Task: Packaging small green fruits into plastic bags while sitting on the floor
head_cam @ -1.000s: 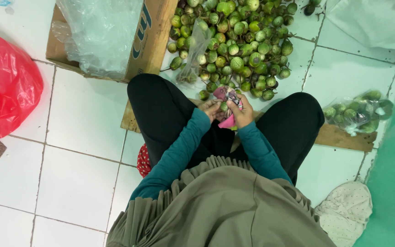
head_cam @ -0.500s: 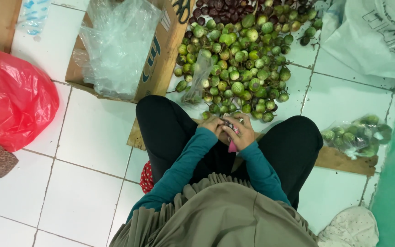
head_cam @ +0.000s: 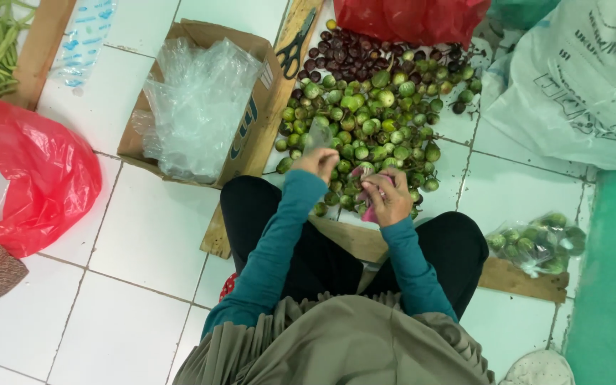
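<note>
I sit on a white tiled floor facing a heap of small round green fruits (head_cam: 372, 121), with dark purple ones (head_cam: 344, 57) at its far side. My left hand (head_cam: 316, 162) is raised at the near edge of the heap, pinching a thin clear plastic bag (head_cam: 316, 134) that stands up from its fingers. My right hand (head_cam: 386, 198) is closed on a small pink item (head_cam: 369, 212), close beside the left hand. Both sleeves are teal.
A cardboard box (head_cam: 247, 132) full of clear plastic bags (head_cam: 197, 107) stands left of the heap. Scissors (head_cam: 294, 44) lie on a wooden plank. A red bag (head_cam: 30, 171) is at left, a white sack (head_cam: 572, 85) at right, a filled bag of green fruits (head_cam: 536, 242) near my right knee.
The view has tilted up, showing more of the heap. My left hand has lifted away from the right one and now holds the clear bag up.
</note>
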